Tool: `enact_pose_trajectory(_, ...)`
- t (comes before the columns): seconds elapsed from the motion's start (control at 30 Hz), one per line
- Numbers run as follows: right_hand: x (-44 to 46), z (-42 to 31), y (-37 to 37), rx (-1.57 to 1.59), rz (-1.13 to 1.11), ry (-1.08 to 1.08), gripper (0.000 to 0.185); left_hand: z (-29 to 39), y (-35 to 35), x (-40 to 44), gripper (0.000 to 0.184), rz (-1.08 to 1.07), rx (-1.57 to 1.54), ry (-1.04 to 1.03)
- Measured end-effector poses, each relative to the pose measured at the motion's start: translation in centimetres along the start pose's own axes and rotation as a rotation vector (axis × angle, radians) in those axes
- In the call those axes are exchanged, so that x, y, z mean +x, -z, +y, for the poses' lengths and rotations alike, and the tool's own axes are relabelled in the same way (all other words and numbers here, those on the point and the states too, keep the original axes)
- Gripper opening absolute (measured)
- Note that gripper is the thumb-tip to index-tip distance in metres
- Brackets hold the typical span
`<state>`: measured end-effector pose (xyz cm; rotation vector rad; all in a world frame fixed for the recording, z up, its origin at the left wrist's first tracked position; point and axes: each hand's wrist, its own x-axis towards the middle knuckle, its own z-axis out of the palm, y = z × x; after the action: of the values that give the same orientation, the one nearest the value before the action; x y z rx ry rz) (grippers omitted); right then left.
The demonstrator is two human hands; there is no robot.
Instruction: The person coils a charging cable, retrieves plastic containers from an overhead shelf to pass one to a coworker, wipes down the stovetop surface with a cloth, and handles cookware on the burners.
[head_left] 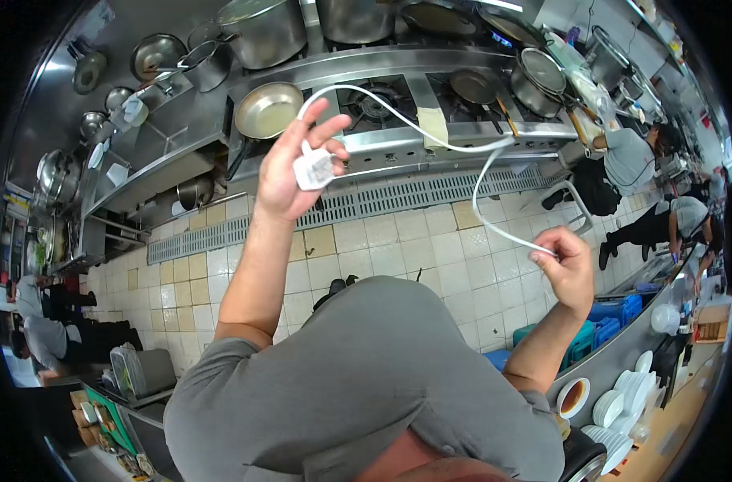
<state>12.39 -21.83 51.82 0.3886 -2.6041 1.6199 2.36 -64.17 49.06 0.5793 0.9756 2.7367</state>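
My left hand [282, 181] is raised in front of the stove, palm turned up and fingers partly spread. On its palm and fingers rests a white plug adapter [313, 170], held there. A white cable [414, 123] runs from near the fingers in a long loop to the right, sags in the air, and comes back down to my other hand. There my right hand [568, 269] pinches the cable between thumb and fingers, lower and farther right. Whether the cable joins the adapter is hidden behind the fingers.
Ahead is a stove [382, 140] with a steel pan [268, 111], a dark frying pan [472, 87] and large pots. A yellowish cloth [433, 127] hangs over its front. A floor grate [342, 210] crosses the tiles. People work at both sides; plates [611, 408] stack at lower right.
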Motion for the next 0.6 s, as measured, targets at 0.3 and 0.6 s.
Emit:
enact_pose_trajectory(0.3, 6.5, -6.5, -8.9, 0.46, -0.044, 0.122, 0.013, -2.1, -2.5, -1.3, 0.037, -0.189, 0.265, 0.054)
enact_pose_trajectory(0.6, 12.9, -7.3, -10.6, 0.523, 0.242, 0.258, 0.012, -5.6, -2.7, -0.6, 0.043, -0.326, 0.444, 0.372)
